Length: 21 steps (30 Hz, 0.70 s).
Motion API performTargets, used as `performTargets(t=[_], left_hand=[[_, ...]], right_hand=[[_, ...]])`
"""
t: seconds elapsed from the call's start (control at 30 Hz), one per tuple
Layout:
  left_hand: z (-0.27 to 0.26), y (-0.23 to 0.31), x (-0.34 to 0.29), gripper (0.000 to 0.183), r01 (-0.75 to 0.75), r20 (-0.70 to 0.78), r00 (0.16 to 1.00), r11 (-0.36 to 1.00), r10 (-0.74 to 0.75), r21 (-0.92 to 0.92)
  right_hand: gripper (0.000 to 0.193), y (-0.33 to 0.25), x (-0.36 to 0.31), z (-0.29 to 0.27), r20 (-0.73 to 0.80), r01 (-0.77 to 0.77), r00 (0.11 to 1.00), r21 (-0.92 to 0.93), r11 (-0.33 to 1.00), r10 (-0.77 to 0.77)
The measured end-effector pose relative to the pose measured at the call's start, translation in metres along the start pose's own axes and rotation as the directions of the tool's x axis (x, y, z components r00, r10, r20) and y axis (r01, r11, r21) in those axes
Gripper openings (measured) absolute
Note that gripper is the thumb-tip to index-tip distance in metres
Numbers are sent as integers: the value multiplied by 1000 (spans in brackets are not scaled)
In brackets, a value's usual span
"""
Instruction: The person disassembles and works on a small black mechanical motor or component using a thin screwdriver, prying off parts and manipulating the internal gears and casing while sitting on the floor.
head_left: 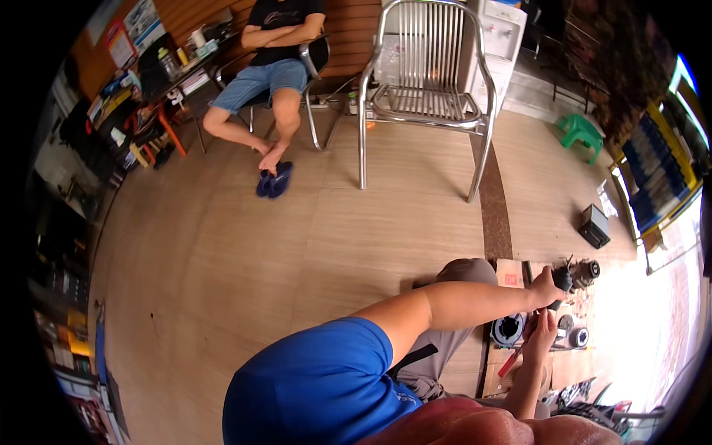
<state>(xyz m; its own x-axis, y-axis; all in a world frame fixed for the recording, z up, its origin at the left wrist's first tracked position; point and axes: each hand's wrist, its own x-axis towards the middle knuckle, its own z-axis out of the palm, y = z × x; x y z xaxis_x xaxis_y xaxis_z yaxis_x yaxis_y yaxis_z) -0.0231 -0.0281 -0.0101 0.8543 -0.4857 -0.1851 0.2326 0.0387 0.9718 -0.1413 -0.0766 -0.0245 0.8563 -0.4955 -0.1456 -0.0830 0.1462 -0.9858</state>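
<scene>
At the lower right, my left hand [545, 291] is closed around a rounded black part [562, 279]. Just nearer to me, my right hand [544, 331] is closed on a slim red-handled tool [509, 364], whose handle sticks out below the fingers; its working end is hidden. Both hands are close together over flattened cardboard [512, 276]. Beyond the black part lies a grey metal cylindrical part [586, 273]. Beside my right hand rest a dark ring-shaped part [507, 331] and a small round part with a pale rim [578, 337].
A metal slatted chair [426, 104] stands ahead. A seated person [278, 74] with crossed arms is further left, with dark slippers [274, 180] on the floor. A green stool [580, 136] and a dark box [595, 226] stand at the right. Bright glare covers the right edge.
</scene>
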Motion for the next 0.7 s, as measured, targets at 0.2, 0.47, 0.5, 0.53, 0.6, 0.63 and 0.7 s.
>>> performTargets(t=[0.2, 0.47, 0.5, 0.53, 0.6, 0.63, 0.7], left_hand=[[-10, -3, 5, 81, -24, -74, 997, 998, 28, 52], [-13, 4, 2, 71, -27, -81, 996, 997, 32, 70], [-13, 5, 2, 71, -25, -78, 996, 998, 30, 61], [-13, 6, 0, 70, -23, -75, 997, 998, 27, 51], [-13, 5, 0, 69, -24, -68, 997, 999, 27, 44], [-14, 6, 0, 69, -25, -66, 997, 999, 27, 40], [-15, 7, -1, 70, -20, -58, 998, 999, 22, 34]], right_hand=[[30, 4, 7, 8, 16, -15, 1000, -21, 1000, 15], [30, 5, 11, 9, 18, 24, 1000, -27, 999, -23], [29, 7, 12, 9, 10, 22, 1000, -20, 1000, -21], [29, 8, 12, 8, 24, 30, 999, -23, 999, -30], [29, 10, 12, 5, 50, 49, 998, -33, 998, -47], [27, 10, 12, 5, 52, 48, 998, -24, 999, -46], [25, 11, 12, 6, 54, 44, 998, -6, 999, -44]])
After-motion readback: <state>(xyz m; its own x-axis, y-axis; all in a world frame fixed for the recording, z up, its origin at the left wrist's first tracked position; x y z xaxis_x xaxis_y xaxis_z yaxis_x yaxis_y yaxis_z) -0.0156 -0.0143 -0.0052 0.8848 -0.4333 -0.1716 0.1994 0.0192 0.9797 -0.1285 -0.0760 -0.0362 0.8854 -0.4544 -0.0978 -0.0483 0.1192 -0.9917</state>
